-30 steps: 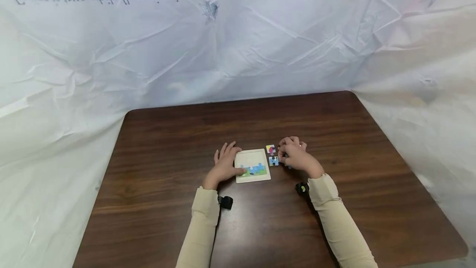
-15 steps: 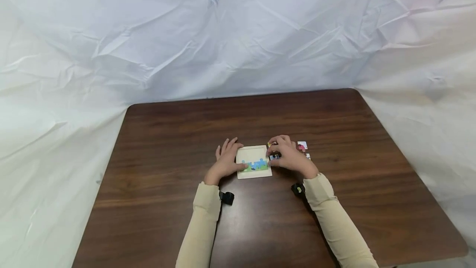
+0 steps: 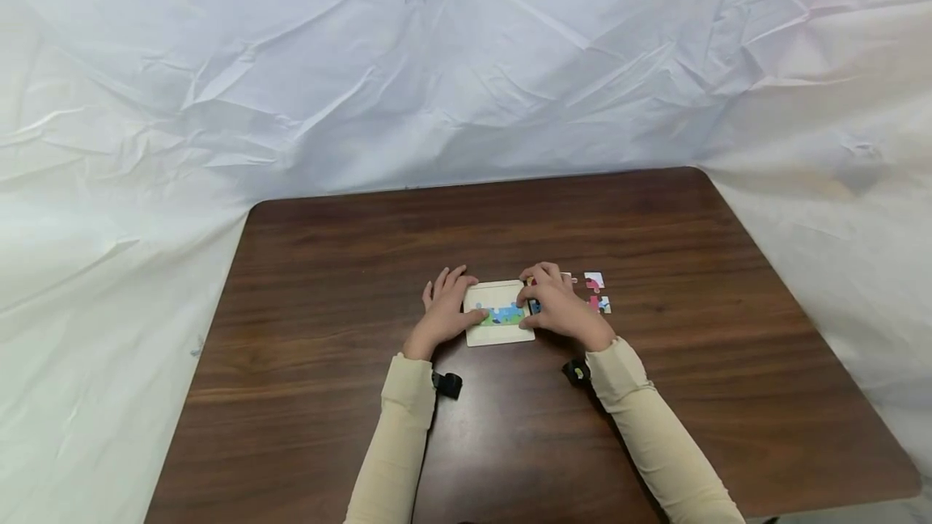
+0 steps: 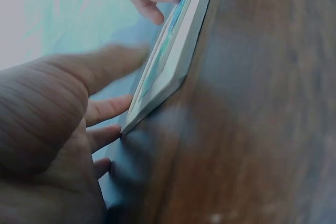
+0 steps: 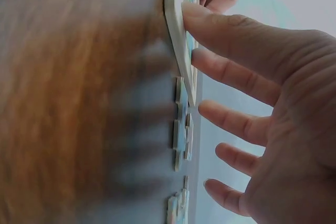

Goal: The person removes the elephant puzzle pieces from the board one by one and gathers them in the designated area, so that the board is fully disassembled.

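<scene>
A small cream puzzle tray (image 3: 502, 337) lies on the table, with joined blue and green jigsaw pieces (image 3: 506, 315) inside it. My left hand (image 3: 442, 315) spreads along the tray's left edge; its thumb reaches over the pieces. In the left wrist view the left hand's (image 4: 52, 108) fingers meet the tray edge. My right hand (image 3: 557, 307) is at the tray's right side. In the right wrist view the right hand's (image 5: 283, 82) thumb touches the tray (image 5: 175, 3) rim, its index finger near the pieces; the other fingers extend loosely and hold nothing.
Several loose jigsaw pieces (image 3: 594, 281) lie right of the tray, partly hidden under the right hand. The right wrist view shows loose pieces (image 5: 178, 129) flat beside the tray corner. A white sheet (image 3: 466, 63) hangs behind the dark wooden table (image 3: 328, 265).
My right hand has moved left from the loose pieces to the tray, uncovering pieces on the right. The joined pieces sit farther from the tray's near rim. The left hand stays at the tray.
</scene>
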Motion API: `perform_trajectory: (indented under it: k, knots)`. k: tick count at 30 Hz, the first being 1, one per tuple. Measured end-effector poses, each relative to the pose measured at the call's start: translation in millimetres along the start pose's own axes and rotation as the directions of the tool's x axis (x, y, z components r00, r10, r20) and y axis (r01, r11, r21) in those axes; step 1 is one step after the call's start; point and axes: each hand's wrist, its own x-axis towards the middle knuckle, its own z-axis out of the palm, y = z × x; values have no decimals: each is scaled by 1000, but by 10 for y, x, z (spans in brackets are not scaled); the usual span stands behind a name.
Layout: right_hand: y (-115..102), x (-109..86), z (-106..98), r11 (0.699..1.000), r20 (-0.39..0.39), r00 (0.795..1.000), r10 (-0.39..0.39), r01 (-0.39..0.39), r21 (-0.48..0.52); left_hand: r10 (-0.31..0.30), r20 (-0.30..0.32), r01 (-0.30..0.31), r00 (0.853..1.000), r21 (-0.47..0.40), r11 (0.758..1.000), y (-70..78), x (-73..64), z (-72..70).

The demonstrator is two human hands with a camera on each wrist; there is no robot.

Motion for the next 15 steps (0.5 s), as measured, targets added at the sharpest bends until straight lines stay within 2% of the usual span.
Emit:
perform_trajectory:
  k: [9, 15]
  knots:
    - [30, 0, 14, 1000, 19, 999, -29, 29, 5, -32, 11, 32, 999, 10, 999, 37, 5, -1]
    - [38, 8, 16, 999, -1, 1000, -30, 30, 22, -29, -3, 29, 1000, 3, 1000, 22, 21, 9]
